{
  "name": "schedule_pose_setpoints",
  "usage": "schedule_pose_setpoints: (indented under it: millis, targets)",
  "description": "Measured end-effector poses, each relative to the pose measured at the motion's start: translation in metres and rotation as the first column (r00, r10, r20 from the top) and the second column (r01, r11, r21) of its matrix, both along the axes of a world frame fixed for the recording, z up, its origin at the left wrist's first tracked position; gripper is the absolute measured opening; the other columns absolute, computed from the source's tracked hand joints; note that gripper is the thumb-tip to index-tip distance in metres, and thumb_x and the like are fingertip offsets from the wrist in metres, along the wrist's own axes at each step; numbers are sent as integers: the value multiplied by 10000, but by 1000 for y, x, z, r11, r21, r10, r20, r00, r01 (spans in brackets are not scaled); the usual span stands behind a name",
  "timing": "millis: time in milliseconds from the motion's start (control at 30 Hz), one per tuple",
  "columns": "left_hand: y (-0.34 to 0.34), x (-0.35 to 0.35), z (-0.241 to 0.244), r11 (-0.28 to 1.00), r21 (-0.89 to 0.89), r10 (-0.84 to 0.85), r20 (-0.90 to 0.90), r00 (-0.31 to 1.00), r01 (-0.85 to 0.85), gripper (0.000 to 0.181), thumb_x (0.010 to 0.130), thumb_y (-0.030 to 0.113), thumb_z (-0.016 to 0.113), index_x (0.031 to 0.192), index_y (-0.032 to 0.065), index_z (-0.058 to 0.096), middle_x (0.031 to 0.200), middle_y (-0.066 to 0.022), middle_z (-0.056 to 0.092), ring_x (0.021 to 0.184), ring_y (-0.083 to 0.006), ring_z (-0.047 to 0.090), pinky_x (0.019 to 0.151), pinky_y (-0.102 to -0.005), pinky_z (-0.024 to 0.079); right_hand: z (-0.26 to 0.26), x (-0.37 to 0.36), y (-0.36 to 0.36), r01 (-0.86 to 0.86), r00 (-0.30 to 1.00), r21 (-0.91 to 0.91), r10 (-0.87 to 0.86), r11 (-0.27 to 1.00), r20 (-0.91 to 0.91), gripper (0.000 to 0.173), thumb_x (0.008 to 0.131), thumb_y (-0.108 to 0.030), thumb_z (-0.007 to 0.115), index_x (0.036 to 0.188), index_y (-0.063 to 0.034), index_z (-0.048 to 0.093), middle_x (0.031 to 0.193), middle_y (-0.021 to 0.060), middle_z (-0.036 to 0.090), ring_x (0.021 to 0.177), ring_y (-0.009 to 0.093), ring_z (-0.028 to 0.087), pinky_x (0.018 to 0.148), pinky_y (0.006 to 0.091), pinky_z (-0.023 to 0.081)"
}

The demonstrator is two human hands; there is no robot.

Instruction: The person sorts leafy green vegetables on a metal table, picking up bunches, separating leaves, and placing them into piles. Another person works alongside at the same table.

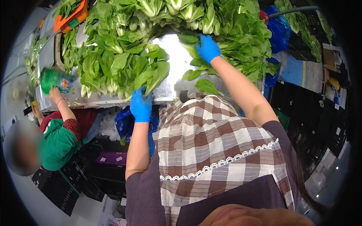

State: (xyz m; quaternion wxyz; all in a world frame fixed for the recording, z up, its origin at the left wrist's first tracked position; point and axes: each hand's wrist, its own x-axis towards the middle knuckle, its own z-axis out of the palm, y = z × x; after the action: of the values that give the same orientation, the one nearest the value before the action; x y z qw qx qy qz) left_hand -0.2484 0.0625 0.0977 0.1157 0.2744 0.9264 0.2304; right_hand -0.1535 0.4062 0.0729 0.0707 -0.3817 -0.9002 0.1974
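My left hand (140, 106), in a blue glove, is at the front edge of the metal table (167, 94). Its fingers and thumb close around the base of a leafy green head (154, 75), whose broad leaves spread away over the tabletop. Further back on the right, my right hand (208, 50), also gloved in blue, has thumb and fingers apart beside loose green leaves (190, 42). Its fingertips touch the edge of the piled greens (240, 42). Nearer my apron lies a single loose leaf (208, 86).
Heaped lettuce-like heads (175, 12) curve around the back of the table. An orange crate (70, 17) stands at back left. Blue plastic bags (123, 124) hang below the front edge. At left, a co-worker (60, 141) holds a green printed bag (53, 80). Black crates (305, 107) stand at right.
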Motion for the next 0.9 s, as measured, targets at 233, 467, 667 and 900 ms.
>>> schedule_pose_setpoints:
  millis: [233, 467, 667, 900]
  targets:
    - [22, 35, 20, 962, 100, -271, 392, 879, 253, 303, 845, 319, 656, 1036, 84, 636, 984, -146, 645, 863, -306, 636, 730, -382, 505, -18, 24, 3, -51, 991, -233, 77, 971, 105, 385, 796, -269, 671, 1100, -59, 565, 1087, 186, 589, 902, 384, 593, 794, 437, 488]
    - [38, 5, -39, 965, 221, -193, 246, 950, 139, 511, 759, 235, 731, 1185, 5, 569, 1127, -224, 589, 1021, -355, 563, 903, -413, 451, 22, 61, -18, -86, 947, -874, -233, 478, -221, 356, 821, -163, 713, 1076, 36, 565, 814, 77, 621, 634, 109, 559, 553, 248, 453]
    - [63, -10, 6, 979, 195, -88, 650, 755, -54, 214, 852, 163, 679, 989, 0, 655, 814, -60, 677, 731, -117, 609, 680, -254, 491, 33, 76, -30, -85, 909, -960, -373, 268, -185, 427, 841, -130, 690, 1175, 72, 519, 792, 63, 620, 601, 99, 568, 503, 231, 431]
    - [118, 8, 15, 807, 514, -253, 746, 616, -291, 229, 873, 82, 641, 1083, -7, 621, 948, -60, 651, 841, -107, 587, 742, -239, 477, 30, 84, -32, -179, 937, -957, -258, 231, -237, 434, 890, -138, 627, 1269, 36, 507, 817, 47, 620, 613, 87, 564, 500, 222, 423]
